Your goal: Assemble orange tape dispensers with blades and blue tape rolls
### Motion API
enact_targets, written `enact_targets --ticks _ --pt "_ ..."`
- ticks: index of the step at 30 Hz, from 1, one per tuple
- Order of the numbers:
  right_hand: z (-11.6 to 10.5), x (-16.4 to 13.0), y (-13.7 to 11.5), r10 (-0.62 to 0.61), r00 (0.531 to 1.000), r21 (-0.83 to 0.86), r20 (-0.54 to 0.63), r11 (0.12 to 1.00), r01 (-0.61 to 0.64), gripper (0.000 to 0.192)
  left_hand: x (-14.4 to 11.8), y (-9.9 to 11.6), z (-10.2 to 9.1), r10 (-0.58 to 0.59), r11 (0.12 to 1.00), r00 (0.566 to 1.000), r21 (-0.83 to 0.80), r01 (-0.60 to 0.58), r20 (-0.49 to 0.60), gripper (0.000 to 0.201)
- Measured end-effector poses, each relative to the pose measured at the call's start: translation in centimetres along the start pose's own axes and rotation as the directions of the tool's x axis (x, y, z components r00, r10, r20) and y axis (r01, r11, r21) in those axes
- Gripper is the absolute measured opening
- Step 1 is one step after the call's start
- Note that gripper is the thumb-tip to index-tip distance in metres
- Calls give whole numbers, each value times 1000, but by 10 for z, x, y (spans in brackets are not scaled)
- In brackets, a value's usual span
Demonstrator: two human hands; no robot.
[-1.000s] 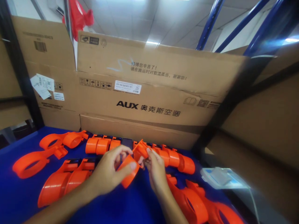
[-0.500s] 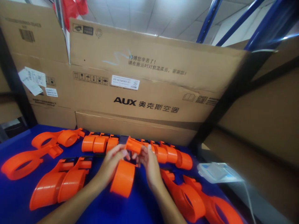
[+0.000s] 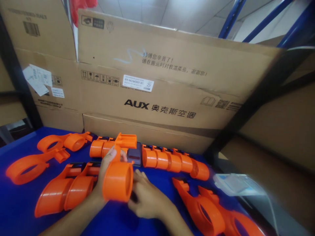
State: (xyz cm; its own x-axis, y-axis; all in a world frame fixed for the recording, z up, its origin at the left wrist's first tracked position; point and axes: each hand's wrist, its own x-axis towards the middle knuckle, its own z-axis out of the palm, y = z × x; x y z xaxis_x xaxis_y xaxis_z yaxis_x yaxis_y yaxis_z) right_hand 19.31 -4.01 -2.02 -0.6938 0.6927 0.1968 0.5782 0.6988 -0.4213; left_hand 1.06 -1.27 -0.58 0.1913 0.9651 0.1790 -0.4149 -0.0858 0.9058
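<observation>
My left hand (image 3: 106, 165) is closed around the neck of an orange plastic ring piece (image 3: 116, 182). The wide ring hangs lowest, and a short ribbed crosspiece tops the neck. Part of the hand is hidden behind the piece. Just right of the ring is my right hand (image 3: 147, 196), its fingers curled in and partly covered by the ring. A dark spot shows at those fingertips, but what they hold cannot be made out. Behind the held piece, a dark rectangular case (image 3: 134, 154) lies in the back row, beside similar orange pieces (image 3: 162, 160) with black ends.
Several more orange ring pieces lie left (image 3: 27, 168) and right (image 3: 209, 213) on the blue surface (image 3: 19, 213). A cardboard wall (image 3: 157, 88) closes off the back. At the right are a black post (image 3: 231, 121) and a clear plastic box (image 3: 237, 185) with a white cable.
The orange ring piece has moved left and turned so its ring opening faces right. My right hand has left the crosspiece and dropped beside the ring. The view has shifted slightly.
</observation>
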Motion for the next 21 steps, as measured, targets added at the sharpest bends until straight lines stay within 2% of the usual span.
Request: enact_targets --ticks 3,6,10,13,17,21 --pt "-8 -3 8 31 999 -3 -11 1000 -31 19 -6 -4 12 17 988 990 -150 -38 -142 38" --pt "-11 0 7 36 997 -39 -68 999 -38 22 -9 -5 21 -17 978 981 -205 -23 -195 34" --pt "-1 8 2 -39 992 -114 -123 993 25 41 -11 -5 26 -35 953 995 -302 6 -92 28" --pt "9 13 3 -53 986 -175 -157 984 25 55 -11 -8 28 4 944 1000 -329 -11 -21 25" --pt "12 15 6 -64 980 -199 -186 980 26 42 -12 -18 27 56 963 996 -267 -37 66 29" --pt "3 12 3 -69 974 -136 -216 990 39 32 -15 -26 26 93 976 988 -208 -66 125 31"
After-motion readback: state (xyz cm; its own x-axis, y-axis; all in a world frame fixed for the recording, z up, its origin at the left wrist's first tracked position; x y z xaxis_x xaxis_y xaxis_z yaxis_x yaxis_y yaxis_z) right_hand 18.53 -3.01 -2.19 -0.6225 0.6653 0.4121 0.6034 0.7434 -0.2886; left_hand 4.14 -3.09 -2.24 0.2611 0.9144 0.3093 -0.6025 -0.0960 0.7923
